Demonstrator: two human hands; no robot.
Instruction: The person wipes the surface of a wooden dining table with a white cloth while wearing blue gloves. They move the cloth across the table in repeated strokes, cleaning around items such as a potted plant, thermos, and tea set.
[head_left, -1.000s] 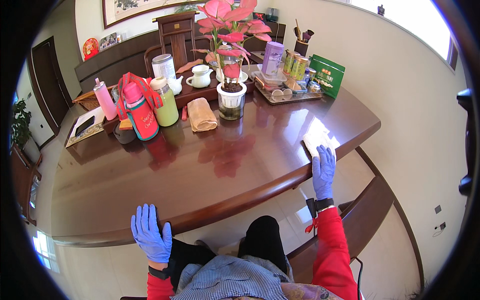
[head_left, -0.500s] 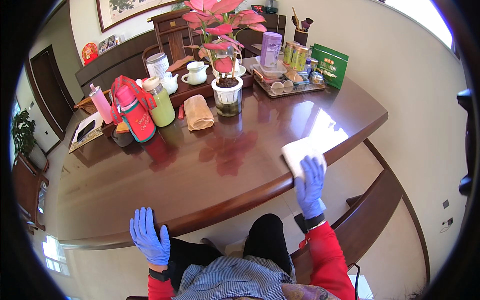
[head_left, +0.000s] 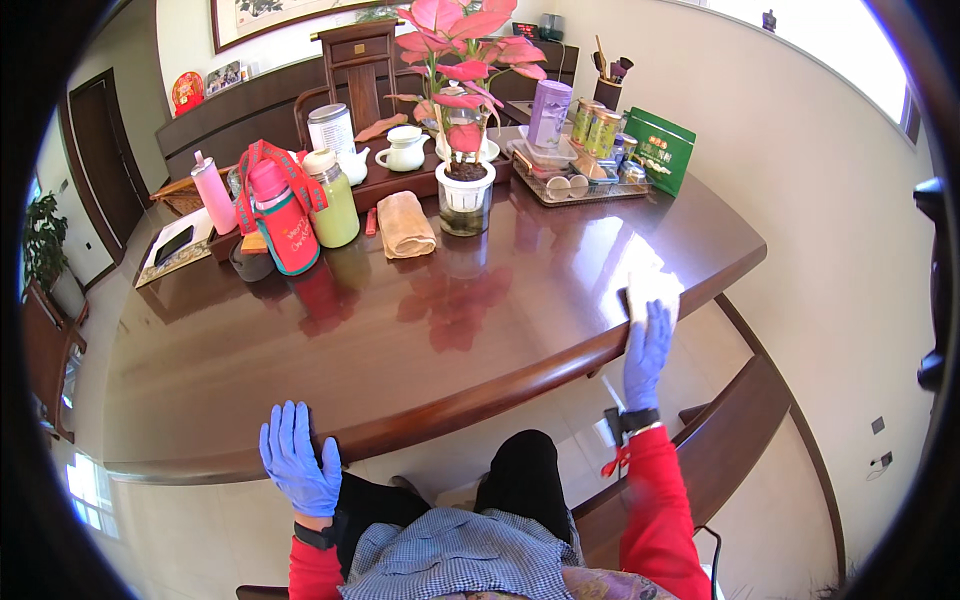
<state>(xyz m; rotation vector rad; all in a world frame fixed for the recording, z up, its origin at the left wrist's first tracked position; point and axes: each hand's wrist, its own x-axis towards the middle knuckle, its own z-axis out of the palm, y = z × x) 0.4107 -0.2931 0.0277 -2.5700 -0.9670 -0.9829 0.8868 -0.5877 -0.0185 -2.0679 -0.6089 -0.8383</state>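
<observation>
My right hand (head_left: 647, 358), in a blue-violet glove, presses on a white cloth (head_left: 656, 287) at the right part of the table's near edge. Glare from the window washes out part of the cloth, and my fingers cover its near end. On the left, my gloved left hand (head_left: 298, 462) rests at the near edge of the glossy dark wooden table (head_left: 380, 345). Its fingers are stretched out flat, with nothing held.
Toward the back stand a pink-leaved potted plant (head_left: 466, 190), a folded tan towel (head_left: 406, 226), a green bottle (head_left: 338, 212), a red bottle sleeve (head_left: 288, 235) and a wire tray (head_left: 580, 190) of jars. A wooden bench (head_left: 725, 425) curves at the right.
My right hand and the white cloth have slid right and farther along the table edge. The left hand keeps its place at the edge. The view has shifted slightly.
</observation>
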